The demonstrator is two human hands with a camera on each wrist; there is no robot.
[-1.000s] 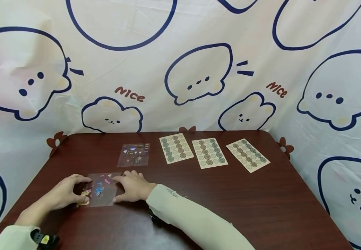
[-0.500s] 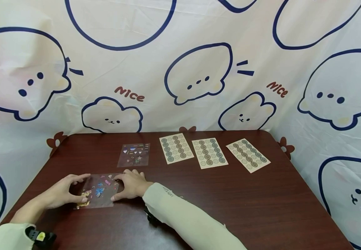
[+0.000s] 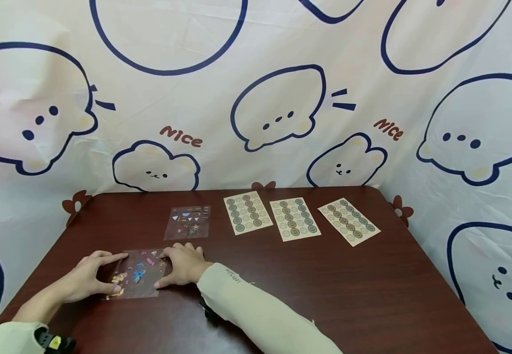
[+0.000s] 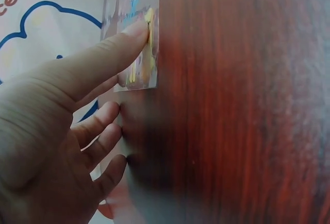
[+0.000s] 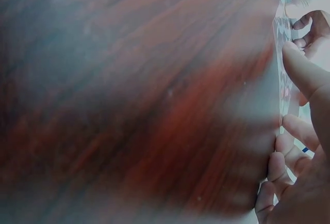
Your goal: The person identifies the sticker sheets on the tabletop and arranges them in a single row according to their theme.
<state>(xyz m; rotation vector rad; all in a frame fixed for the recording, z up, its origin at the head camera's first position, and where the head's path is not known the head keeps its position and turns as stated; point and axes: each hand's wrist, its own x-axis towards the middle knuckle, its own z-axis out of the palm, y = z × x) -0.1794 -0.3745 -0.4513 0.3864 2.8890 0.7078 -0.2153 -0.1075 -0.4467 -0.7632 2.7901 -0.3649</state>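
A: Head view first: where's the clear sticker sheet (image 3: pixel 142 285)?

B: Flat on the brown table (image 3: pixel 326 280), between the hands. The left hand (image 3: pixel 80 278) touches its left side, the right hand (image 3: pixel 184 265) its right. Each has thumb and forefinger spread apart, laid on the sheet rather than clasping it.

A: Any writing?

B: Red "Nice" lettering (image 3: pixel 181 136) on the backdrop (image 3: pixel 282 39), straight beyond the right hand, and a second "Nice" (image 3: pixel 388 130) well off to that hand's right. Dark print (image 3: pixel 232 274) on the right sleeve (image 3: pixel 260 305) is too small to read.

A: What lies beyond the right hand?

B: A second clear sheet (image 3: pixel 187 222) just past it, then three cream sheets (image 3: pixel 248 212) with rows of coin-like circles, farther to its right.

A: And against a second ago?

B: The left hand sits farther to its own left, so more of the yellow stickers (image 3: pixel 118 278) shows. The far sheets lie as they did.

A: Left wrist view?

B: The left thumb rests beside a yellow sticker, other fingers relaxed. Past that hand, red letters "ce" (image 4: pixel 9 3) show on the backdrop.

A: Right wrist?

B: Blurred. The sheet appears nearly edge-on past the right thumb, the left hand opposite; the lower right fingers lie loosely.
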